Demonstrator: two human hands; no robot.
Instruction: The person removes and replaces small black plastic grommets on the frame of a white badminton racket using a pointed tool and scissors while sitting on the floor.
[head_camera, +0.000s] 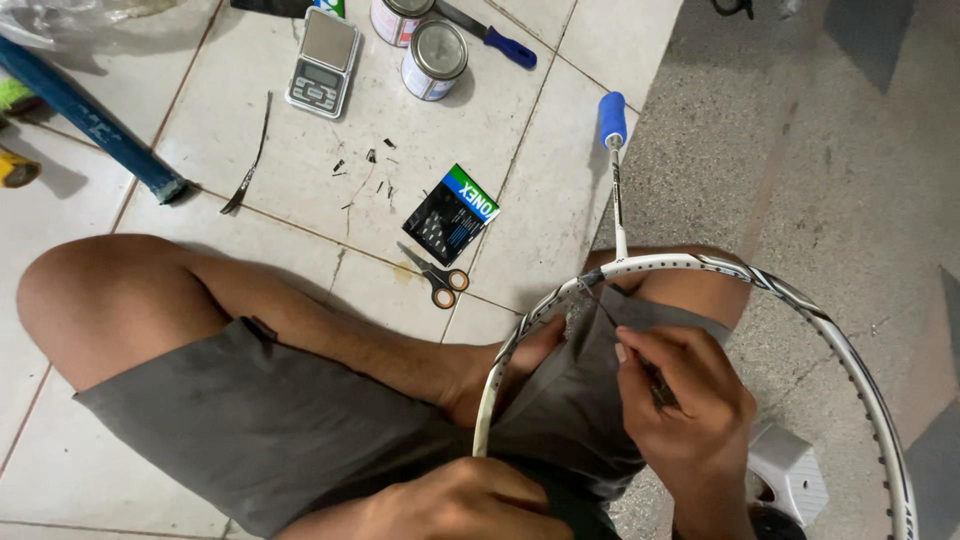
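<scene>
An unstrung white badminton racket frame (820, 315) lies across my lap, its thin shaft running up to a blue grip (612, 118) on the floor. My left hand (480, 500) is closed around the lower left of the frame near my waist. My right hand (685, 395) sits inside the hoop and pinches a thin dark pointed tool (655, 385) aimed at the frame's upper left rim. I sit cross-legged in grey shorts.
On the tiled floor lie orange-handled scissors (438, 275), a dark printed packet (452, 214), a small digital scale (323, 62), two tins (434, 58), a blue-handled tool (500, 40), a blue bar (85, 115), string scraps (365, 170). A white block (790, 470) sits lower right.
</scene>
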